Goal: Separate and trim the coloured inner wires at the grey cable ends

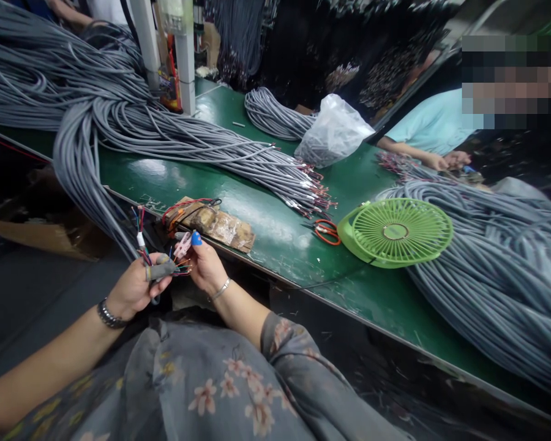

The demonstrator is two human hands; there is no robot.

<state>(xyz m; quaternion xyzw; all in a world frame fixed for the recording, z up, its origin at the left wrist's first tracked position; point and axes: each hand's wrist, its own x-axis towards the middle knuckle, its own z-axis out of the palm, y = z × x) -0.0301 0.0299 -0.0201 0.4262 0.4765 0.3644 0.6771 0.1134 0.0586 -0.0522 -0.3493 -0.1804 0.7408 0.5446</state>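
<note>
Gripping a grey cable end in the left hand, fist closed round the sheath, low in front of the table edge, above the lap. Long axis of the sheath roughly level, left to right; stripped tip pointing right, toward the right hand. Thin coloured wires fanning from that tip into the gap between the two hands. Second tuft of wires, red, green and blue, standing upright from the fist. Right hand narrow: thumb and forefinger pinched on a small pink piece just above the wire tips; blue fingertip cover on one finger.

Scratched marks on the table edge near a tape-wrapped block; too small to read. Red wires looped over the block's left end.

Surface: glossy green table running away to the right, worn pale in patches. Long bundle of grey cables across it, stripped ends pointing right; thick hank spilling over the near edge toward the left hand. Face-up green fan, red wire loop just beside it. Clear plastic bag farther back. Large heap of grey cable at right. Co-worker in a pale blue shirt across the table. Dim workshop, white post at the rear.
</note>
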